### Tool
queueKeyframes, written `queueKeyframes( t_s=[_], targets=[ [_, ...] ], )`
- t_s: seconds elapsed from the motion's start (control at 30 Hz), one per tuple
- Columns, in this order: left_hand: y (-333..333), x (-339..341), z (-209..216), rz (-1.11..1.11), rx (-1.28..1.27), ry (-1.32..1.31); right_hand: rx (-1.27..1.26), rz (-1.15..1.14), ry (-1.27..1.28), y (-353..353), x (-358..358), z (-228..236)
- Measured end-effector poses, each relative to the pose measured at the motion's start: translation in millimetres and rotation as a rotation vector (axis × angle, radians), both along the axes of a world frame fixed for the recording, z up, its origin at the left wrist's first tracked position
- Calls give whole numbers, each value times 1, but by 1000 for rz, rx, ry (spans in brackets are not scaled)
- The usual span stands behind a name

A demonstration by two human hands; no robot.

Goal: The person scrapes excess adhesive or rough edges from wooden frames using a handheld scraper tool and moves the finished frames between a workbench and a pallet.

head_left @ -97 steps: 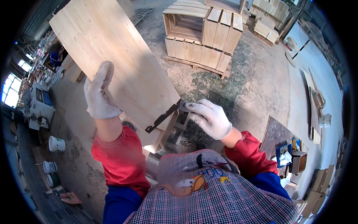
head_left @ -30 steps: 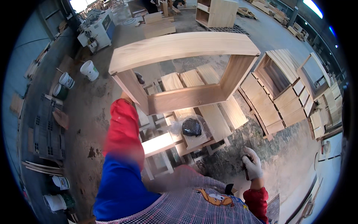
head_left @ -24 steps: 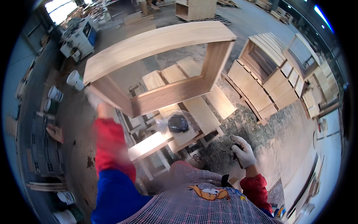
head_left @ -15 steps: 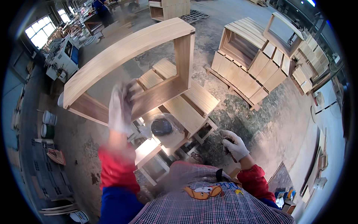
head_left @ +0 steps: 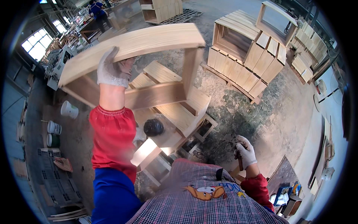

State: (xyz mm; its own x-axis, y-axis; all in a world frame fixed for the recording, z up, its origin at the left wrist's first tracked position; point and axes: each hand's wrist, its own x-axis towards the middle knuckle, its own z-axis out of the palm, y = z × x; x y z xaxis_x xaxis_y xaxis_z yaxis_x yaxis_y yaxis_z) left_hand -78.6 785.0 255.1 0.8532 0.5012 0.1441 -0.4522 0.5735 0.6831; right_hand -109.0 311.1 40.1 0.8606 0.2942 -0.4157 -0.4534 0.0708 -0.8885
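An open rectangular wooden drawer frame (head_left: 156,40) stands tilted before me. My gloved left hand (head_left: 112,72) is closed on its upper board, the thumb on the outer face and the fingers partly hidden inside. Lower right, my gloved right hand (head_left: 245,151) is wrapped round a slim brown tool (head_left: 240,163); its kind cannot be made out. Beneath the frame are more pale wooden pieces (head_left: 177,115). A dark round lump (head_left: 153,127) sits on clear plastic on top of them, nearer to me.
Stacked wooden boxes (head_left: 238,67) stand on a pallet at the right, with another open frame (head_left: 278,24) on top. White buckets (head_left: 69,109) are on the floor at left. A person (head_left: 97,13) in blue stands far left. Tools and a box (head_left: 292,205) lie lower right.
My left hand has gone from the frame's lower board up to its upper board and grips there. The frame has shifted and turned slightly. My right hand has moved a little right.
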Motion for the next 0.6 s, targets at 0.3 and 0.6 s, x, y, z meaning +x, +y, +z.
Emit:
queueKeyframes(
  t_s=[0.3,0.6],
  targets=[
    [-9,24,-6,-80,9,166,176,-147,242,28,-37,1],
    [-15,25,-13,-196,-34,200,164,363,354,29,-62,-16]
  ],
)
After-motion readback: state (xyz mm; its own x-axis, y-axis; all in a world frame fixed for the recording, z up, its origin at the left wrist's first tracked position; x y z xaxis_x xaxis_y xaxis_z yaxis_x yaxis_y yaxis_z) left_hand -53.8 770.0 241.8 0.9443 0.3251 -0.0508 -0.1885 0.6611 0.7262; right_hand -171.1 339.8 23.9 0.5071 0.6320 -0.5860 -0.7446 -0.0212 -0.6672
